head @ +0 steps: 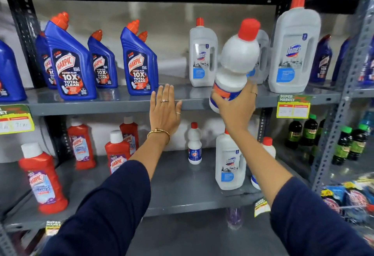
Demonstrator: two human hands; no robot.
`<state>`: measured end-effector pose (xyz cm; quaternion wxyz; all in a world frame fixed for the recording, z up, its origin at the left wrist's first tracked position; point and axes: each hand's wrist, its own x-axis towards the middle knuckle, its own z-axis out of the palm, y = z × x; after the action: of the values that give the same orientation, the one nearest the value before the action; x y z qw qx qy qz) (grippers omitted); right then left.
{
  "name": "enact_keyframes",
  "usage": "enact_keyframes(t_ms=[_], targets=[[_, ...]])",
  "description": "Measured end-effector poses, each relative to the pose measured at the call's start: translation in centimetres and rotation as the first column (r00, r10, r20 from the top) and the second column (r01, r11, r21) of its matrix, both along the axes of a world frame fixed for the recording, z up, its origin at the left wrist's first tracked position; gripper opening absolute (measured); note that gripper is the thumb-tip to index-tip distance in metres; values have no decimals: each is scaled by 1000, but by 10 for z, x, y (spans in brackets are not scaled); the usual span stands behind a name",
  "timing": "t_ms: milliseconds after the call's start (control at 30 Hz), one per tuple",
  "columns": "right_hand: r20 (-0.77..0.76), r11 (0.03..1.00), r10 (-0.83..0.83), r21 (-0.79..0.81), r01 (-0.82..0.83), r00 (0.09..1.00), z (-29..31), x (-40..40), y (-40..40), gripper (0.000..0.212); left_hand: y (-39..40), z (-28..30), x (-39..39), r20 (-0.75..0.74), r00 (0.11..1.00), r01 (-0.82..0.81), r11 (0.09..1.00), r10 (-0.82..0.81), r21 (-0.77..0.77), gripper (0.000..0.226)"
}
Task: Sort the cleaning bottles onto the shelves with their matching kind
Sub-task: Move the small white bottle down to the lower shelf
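Note:
My right hand [235, 107] grips a white bottle with a red cap [238, 57] by its lower body, held tilted in the air in front of the upper shelf [192, 103]. My left hand [165, 112] rests flat and open against that shelf's front edge. On the upper shelf stand several blue Harpic bottles [72, 61] at the left and white Domex bottles [202, 55] at the right, one large [294, 51]. The lower shelf [182, 182] holds red Harpic bottles [42, 176], a small white bottle [194, 144] and a Domex bottle [229, 162].
A neighbouring rack at the right holds dark bottles with green caps [348, 144] and more blue bottles [322, 61]. Colourful packets [352, 199] lie at the lower right. Yellow price tags [293, 106] hang on the shelf edges. A purple bottle [234, 217] shows below the lower shelf.

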<state>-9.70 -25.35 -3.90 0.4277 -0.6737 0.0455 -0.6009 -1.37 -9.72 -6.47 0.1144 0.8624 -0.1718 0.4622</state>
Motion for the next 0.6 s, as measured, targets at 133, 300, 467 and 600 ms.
enact_keyframes(t_ms=[133,300,467,600], targets=[[-40,997,71,3,-71,997,-56,-8,7,67,5,2,1,-6,1000,-13,999,12,-32,50],[-239,994,108,23,-106,965,-135,7,12,65,13,-2,4,17,1000,17,1000,-17,-23,50],[-451,996,92,40,-83,888,-199,33,13,65,12,-5,10,68,997,27,999,-24,-40,50],[-551,991,132,79,-106,824,-233,53,16,62,10,-8,12,132,991,36,997,-27,-68,51]])
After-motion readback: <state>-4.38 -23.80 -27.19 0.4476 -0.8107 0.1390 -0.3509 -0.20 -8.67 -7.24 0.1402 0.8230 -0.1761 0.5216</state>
